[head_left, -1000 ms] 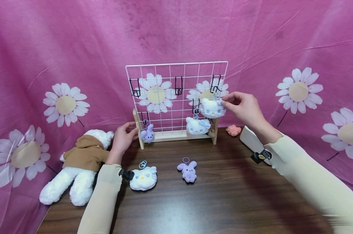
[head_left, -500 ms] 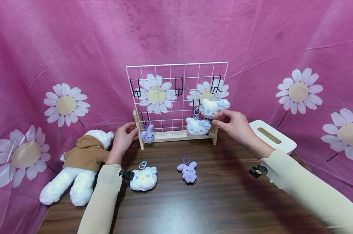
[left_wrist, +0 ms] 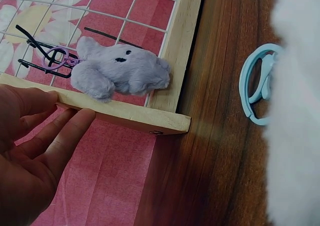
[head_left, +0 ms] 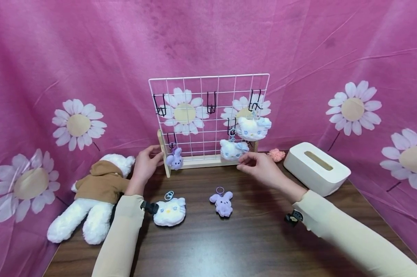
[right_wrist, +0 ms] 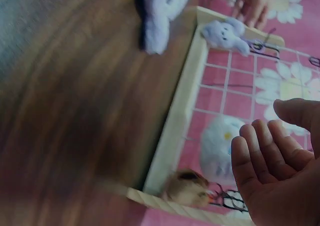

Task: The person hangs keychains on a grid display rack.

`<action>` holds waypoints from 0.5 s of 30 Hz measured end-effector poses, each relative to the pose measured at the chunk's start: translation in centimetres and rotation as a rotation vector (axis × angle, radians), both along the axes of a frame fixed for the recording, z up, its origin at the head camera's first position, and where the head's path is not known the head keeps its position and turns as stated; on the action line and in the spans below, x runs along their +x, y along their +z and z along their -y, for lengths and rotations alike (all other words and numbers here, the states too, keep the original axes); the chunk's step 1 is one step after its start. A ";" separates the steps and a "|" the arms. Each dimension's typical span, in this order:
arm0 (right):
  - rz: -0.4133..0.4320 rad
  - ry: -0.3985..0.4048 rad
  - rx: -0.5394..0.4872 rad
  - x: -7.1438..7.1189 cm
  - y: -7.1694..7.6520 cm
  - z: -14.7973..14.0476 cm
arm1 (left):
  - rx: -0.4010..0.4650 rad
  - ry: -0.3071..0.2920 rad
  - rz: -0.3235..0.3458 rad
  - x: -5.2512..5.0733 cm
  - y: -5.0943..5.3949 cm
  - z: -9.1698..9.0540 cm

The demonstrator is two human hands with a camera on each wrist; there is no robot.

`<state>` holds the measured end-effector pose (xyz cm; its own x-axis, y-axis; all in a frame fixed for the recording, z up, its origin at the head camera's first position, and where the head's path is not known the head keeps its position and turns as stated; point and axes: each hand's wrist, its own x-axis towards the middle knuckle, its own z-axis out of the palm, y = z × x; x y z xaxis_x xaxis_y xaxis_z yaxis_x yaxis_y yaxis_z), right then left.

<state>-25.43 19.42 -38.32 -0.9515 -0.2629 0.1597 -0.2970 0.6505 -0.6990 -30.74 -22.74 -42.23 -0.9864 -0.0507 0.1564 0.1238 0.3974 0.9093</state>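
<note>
My left hand [head_left: 147, 163] grips the wooden left upright [left_wrist: 125, 115] of a white wire grid rack [head_left: 208, 78]. Beside it, a purple bunny plush keychain [left_wrist: 120, 68] hangs from a black hook by a purple ring. My right hand [head_left: 261, 167] holds nothing, its fingers loosely bent, just in front of the lower white cat plush keychain [head_left: 232, 149]. Above that, another white cat plush [head_left: 252, 129] hangs on the upper right hook. On the table lie a third white cat plush [head_left: 169, 211] and a second purple bunny [head_left: 223, 203].
A brown plush [right_wrist: 185, 188] hangs low at the rack's right end. Black hooks [head_left: 211, 104] without plushes sit on the upper grid. Right of the rack stand a coral fluffy thing [head_left: 276, 155] and a white tissue box [head_left: 317, 167]. A large teddy [head_left: 99, 181] lies left.
My right hand has left the upper right cat plush and moved down and to the left, past the lower one. The plush stays hanging. My left hand has not moved.
</note>
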 end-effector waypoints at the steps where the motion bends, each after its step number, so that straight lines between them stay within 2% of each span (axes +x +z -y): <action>1: 0.013 0.007 0.004 0.0 -0.3 0.2 | -0.001 0.002 0.001 0.0 0.0 0.0; 9: 0.114 0.062 -0.005 0.2 -2.8 1.8 | 0.006 -0.001 -0.006 -0.1 0.0 0.1; 15: 0.152 0.092 -0.033 0.1 -4.4 2.7 | -0.001 0.002 -0.007 -0.1 0.0 -0.1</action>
